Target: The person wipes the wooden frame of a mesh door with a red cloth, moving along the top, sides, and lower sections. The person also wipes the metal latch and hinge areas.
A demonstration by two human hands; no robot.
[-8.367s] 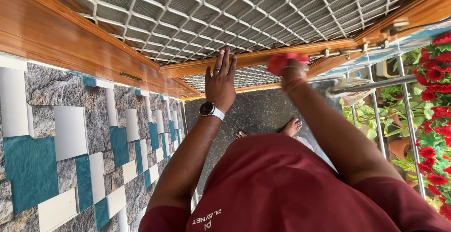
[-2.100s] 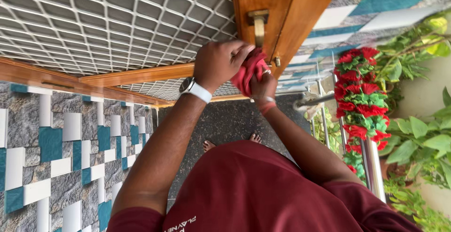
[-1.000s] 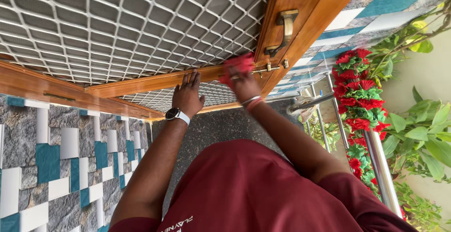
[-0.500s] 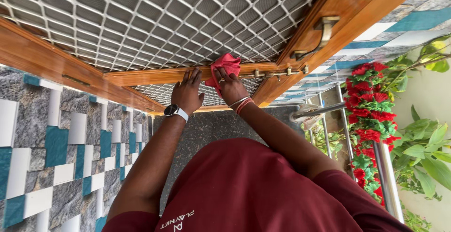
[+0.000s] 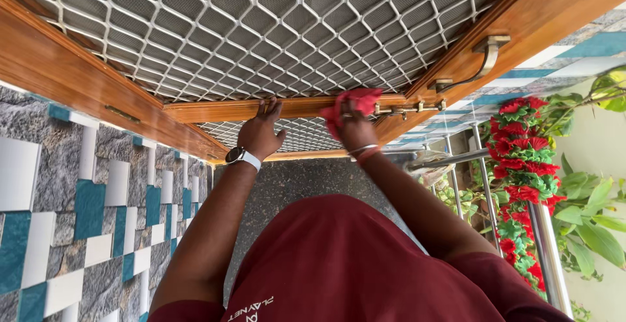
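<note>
The right hand (image 5: pixel 353 126) is clenched around a red cloth (image 5: pixel 352 102), which is bunched under the fingers and pressed against the wooden cross rail (image 5: pixel 287 107) of a door. The cloth sits just right of the frame's centre, in its upper half, and its right edge lies just beside a brass sliding bolt (image 5: pixel 411 107) fixed to the same rail. Bangles circle the right wrist.

The left hand (image 5: pixel 260 133) holds nothing. It lies flat, fingers spread and pointing up the frame, with the fingertips resting on the lower edge of the rail, left of the cloth and apart from it. A watch with a white strap (image 5: pixel 242 157) sits on the left wrist.

Above the rail, a white diamond-pattern metal grille (image 5: pixel 261 29) backed by fine mesh fills the upper part of the frame. A second mesh panel shows below the rail, between the hands. The door's wooden stile runs toward the upper right, carrying a brass lever handle (image 5: pixel 479 58).

At the left of the frame is a wall of grey stone, white and teal tiles (image 5: pixel 78 211). At the right stand a steel railing post (image 5: pixel 548 250), a garland of red flowers (image 5: pixel 525 159) and green potted plants (image 5: pixel 593 218). The person's maroon shirt (image 5: pixel 365 263) fills the lower centre, above a dark speckled floor (image 5: pixel 306 178).
</note>
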